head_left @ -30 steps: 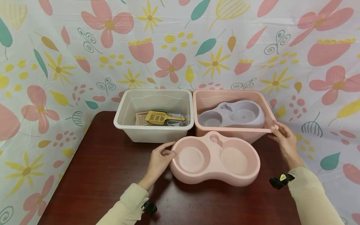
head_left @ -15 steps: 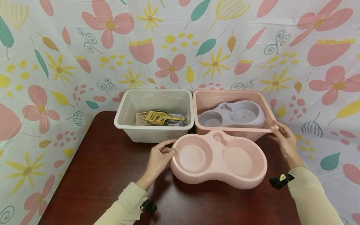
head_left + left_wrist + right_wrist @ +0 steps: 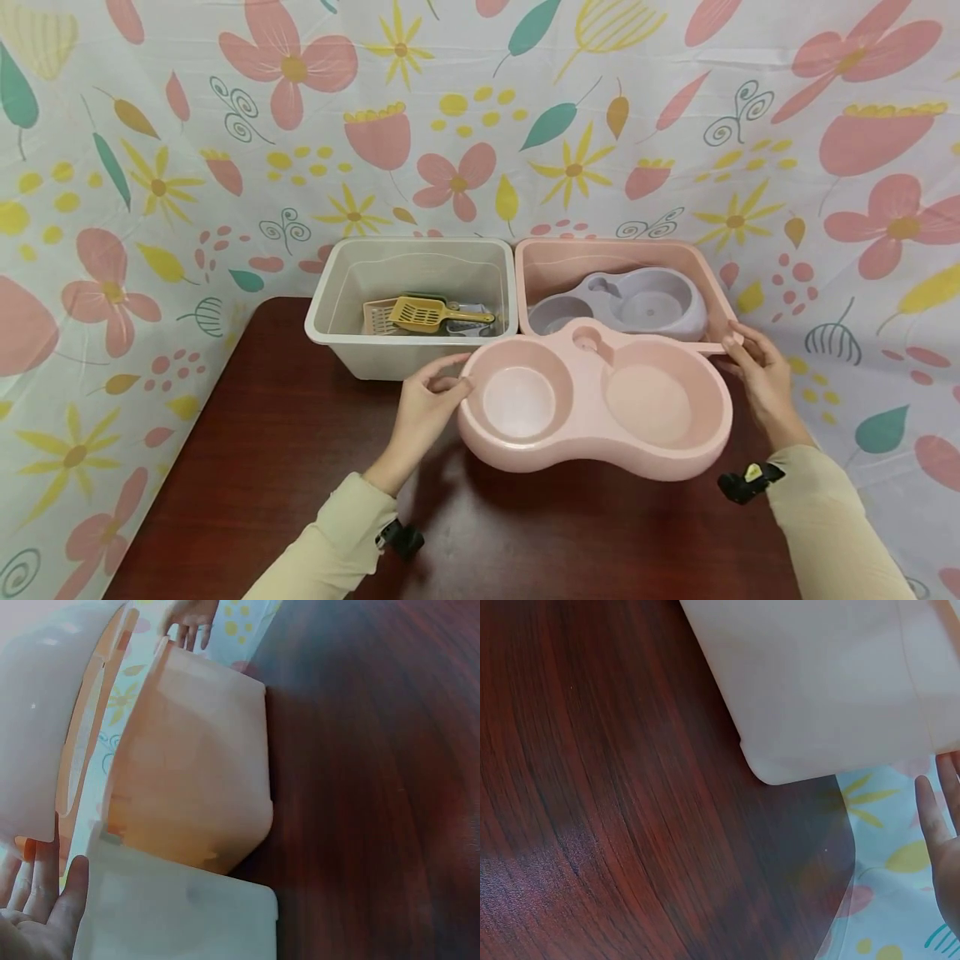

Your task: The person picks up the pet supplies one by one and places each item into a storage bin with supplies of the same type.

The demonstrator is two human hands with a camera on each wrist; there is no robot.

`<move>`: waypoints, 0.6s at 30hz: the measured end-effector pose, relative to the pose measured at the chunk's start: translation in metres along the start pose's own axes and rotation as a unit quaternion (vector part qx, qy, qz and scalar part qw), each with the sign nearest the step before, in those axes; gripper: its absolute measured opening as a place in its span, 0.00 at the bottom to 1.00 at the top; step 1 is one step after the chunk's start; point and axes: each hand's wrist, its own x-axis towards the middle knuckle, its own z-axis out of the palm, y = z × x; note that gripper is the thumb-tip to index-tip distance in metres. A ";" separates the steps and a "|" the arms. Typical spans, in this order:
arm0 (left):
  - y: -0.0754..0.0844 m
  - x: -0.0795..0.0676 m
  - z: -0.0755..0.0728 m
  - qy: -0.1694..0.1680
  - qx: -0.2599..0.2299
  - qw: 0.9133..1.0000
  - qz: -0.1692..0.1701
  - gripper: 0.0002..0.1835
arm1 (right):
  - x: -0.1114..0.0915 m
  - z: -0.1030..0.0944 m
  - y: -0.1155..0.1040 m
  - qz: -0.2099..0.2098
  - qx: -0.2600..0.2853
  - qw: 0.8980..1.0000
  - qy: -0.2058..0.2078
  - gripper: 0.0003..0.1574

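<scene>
My left hand (image 3: 422,412) holds a pink double pet bowl (image 3: 588,392) by its left rim, lifted above the table in front of two bins. The bowl is tilted and covers much of the pink bin's front in the head view. Inside that pink bin (image 3: 607,247) lies a lavender double pet bowl (image 3: 655,307). My right hand (image 3: 763,387) grips the bin's front right rim corner. In the left wrist view, the bowl's smooth underside (image 3: 37,720) hangs over my fingers (image 3: 45,881). The right wrist view has the bin's outer wall (image 3: 817,690) beside my fingers (image 3: 930,814).
Left of the pink bin stands a whitish bin (image 3: 405,357), touching or nearly touching it. A yellow slotted litter scoop (image 3: 418,314) lies on other scoops inside. Both bins stand on a dark red wooden table (image 3: 247,467), before a flowered cloth backdrop (image 3: 450,108).
The pink bowl has risen and moved right and toward the pink bin, now overlapping its front rim. My left hand has moved up slightly with it; my right hand has stayed on the bin's corner.
</scene>
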 end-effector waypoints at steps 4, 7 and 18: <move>0.004 0.008 0.003 0.003 -0.010 1.000 -0.006 0.20 | 0.000 0.000 0.001 0.002 -0.017 1.000 0.005 0.23; 0.004 0.015 0.007 0.008 -0.018 1.000 -0.004 0.19 | -0.001 -0.001 0.001 0.001 -0.020 1.000 0.003 0.22; 0.010 0.040 0.029 0.012 -0.076 0.997 0.004 0.17 | -0.003 -0.001 0.000 0.017 0.006 1.000 0.010 0.21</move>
